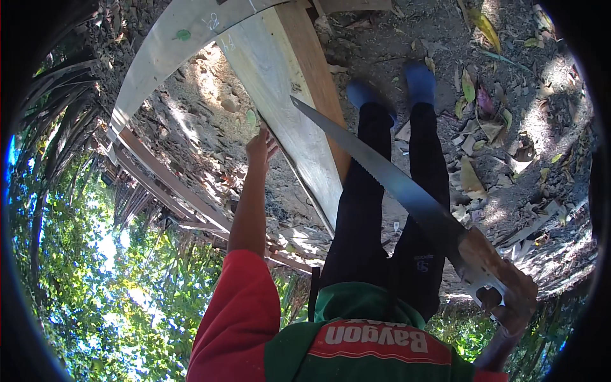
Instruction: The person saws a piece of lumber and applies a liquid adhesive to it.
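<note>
A handsaw [394, 175] with a long toothed steel blade and a wooden handle slants across the view. My right hand [519, 290], at the lower right, is closed round its handle. The blade passes above my legs, and its tip appears over a pale wooden board [270, 89]. Pencil-like marks show near the board's far end. At the board's left edge is my left hand [259, 148], fingers bent against that edge. Whether the blade touches the wood I cannot tell.
A curved pale plank [159, 54] lies across the far end of the board. Brown wooden rails [172, 184] run along the left. My feet in blue footwear [420, 83] stand on soil among dry leaves [471, 175]. Green foliage [83, 280] fills the lower left.
</note>
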Available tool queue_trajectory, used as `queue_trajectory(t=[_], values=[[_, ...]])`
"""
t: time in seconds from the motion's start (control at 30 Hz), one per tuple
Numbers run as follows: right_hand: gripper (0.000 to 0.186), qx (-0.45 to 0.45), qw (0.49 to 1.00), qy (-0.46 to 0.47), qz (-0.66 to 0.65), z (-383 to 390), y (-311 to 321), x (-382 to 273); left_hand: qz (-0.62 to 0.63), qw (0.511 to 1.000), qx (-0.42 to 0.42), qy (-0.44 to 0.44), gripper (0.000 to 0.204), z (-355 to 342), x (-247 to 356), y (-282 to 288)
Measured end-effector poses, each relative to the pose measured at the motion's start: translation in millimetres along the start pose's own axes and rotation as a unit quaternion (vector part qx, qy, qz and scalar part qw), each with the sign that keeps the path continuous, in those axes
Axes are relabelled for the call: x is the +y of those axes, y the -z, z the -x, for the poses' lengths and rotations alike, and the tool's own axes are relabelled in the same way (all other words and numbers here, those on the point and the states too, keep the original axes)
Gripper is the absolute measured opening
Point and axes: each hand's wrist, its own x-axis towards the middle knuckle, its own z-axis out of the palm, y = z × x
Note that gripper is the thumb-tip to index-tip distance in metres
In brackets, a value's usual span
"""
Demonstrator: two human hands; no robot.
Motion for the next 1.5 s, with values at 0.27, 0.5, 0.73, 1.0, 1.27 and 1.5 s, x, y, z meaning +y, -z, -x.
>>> queue_trajectory(t=[0.27,0.5,0.73,1.0,1.27,1.5], values=[[0.030,-0.008,0.996,-0.026,-0.086,-22,2,-2,0.006,1.000,0.002,0.012,0.073,9,-26,6],[0.027,-0.087,0.977,-0.137,-0.136,8,-3,5,0.031,0.999,0.002,0.026,0.079,36,-74,-1],[0.028,-0.067,0.984,-0.086,-0.139,-15,-26,1,0.023,0.997,-0.063,0.031,0.083,47,-75,-3],[0.045,0.012,0.939,-0.180,-0.294,-32,-43,-12,0.005,0.994,-0.099,0.052,0.083,47,-63,14],[0.070,0.054,0.885,-0.230,-0.401,-27,-45,-12,-0.088,0.977,-0.183,0.066,0.087,38,-44,27],[0.073,0.117,0.847,-0.270,-0.443,-28,-48,-8,-0.037,0.992,-0.103,0.067,0.081,17,-101,40]])
